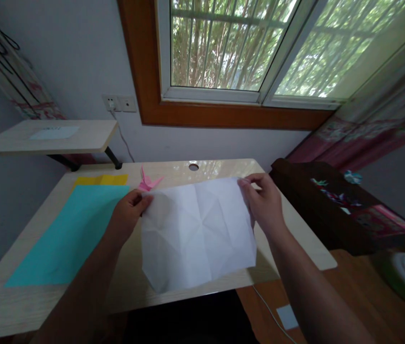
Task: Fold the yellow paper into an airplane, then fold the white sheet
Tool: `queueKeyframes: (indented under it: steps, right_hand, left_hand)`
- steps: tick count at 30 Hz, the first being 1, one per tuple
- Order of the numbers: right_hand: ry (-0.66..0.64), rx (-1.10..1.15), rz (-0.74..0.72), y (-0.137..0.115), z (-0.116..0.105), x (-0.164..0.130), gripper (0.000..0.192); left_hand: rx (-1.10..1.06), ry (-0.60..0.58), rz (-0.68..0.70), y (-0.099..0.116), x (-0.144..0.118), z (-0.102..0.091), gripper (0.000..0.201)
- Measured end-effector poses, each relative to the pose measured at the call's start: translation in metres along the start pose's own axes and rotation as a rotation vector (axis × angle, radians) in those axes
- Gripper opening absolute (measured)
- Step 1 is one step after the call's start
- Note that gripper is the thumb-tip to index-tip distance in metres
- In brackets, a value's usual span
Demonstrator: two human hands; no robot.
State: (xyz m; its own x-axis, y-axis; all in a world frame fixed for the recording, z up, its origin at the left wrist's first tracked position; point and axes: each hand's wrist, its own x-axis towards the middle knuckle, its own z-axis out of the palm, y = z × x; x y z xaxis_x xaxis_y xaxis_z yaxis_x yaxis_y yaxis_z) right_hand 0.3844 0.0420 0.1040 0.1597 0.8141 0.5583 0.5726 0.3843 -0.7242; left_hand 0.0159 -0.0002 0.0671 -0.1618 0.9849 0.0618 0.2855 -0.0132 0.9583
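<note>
A creased white sheet of paper (pixel 197 231) is held up over the light wooden desk (pixel 224 167), hanging down toward me with fold lines crossing at its middle. My left hand (pixel 128 212) pinches its upper left corner. My right hand (pixel 265 203) grips its upper right corner. Behind the left hand lies a small pink folded paper figure (pixel 147 183) on the desk.
A turquoise sheet (pixel 69 234) lies on the desk's left part with a yellow sheet (pixel 101 180) beyond it. A raised shelf (pixel 44 136) stands at the back left. A dark box (pixel 334 205) with colourful items sits to the right. A window is above.
</note>
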Motion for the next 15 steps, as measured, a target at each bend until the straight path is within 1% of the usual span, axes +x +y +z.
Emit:
queueKeyframes:
  steps: [2,4,6,7,9,11,12,13,14,15]
  right_hand:
    - [-0.169,-0.121,0.038,0.016,0.014,0.002,0.018]
    - [-0.248,-0.229,0.08,0.034,0.03,-0.002,0.017]
    - [-0.336,-0.277,0.117,0.051,0.047,-0.01,0.023]
    - [-0.358,-0.295,0.12,0.058,0.054,-0.015,0.026]
    - [-0.385,-0.353,0.103,0.069,0.064,-0.024,0.029]
    - [-0.396,-0.402,0.092,0.076,0.069,-0.03,0.031]
    - [-0.402,-0.422,0.088,0.078,0.07,-0.031,0.032]
    - [-0.412,-0.439,0.085,0.08,0.071,-0.031,0.033]
    - [-0.424,-0.454,0.082,0.081,0.072,-0.031,0.034]
    - [-0.436,-0.47,0.079,0.082,0.072,-0.031,0.035]
  left_hand:
    - [0.328,0.018,0.058,-0.007,0.012,0.001,0.028]
    - [0.639,0.024,0.124,-0.018,0.017,0.005,0.022]
    - [0.844,-0.012,0.168,-0.028,0.017,0.011,0.019]
    - [0.911,-0.021,0.189,-0.032,0.015,0.014,0.019]
    - [0.996,0.015,0.255,-0.034,0.012,0.018,0.024]
    - [1.023,0.075,0.367,-0.029,0.01,0.02,0.033]
    - [1.02,0.084,0.432,-0.024,0.008,0.022,0.037]
    - [1.01,0.07,0.498,-0.019,0.007,0.025,0.039]
    - [0.997,0.023,0.559,-0.014,0.005,0.03,0.04]
    - [0.982,-0.054,0.613,-0.009,0.001,0.037,0.042]
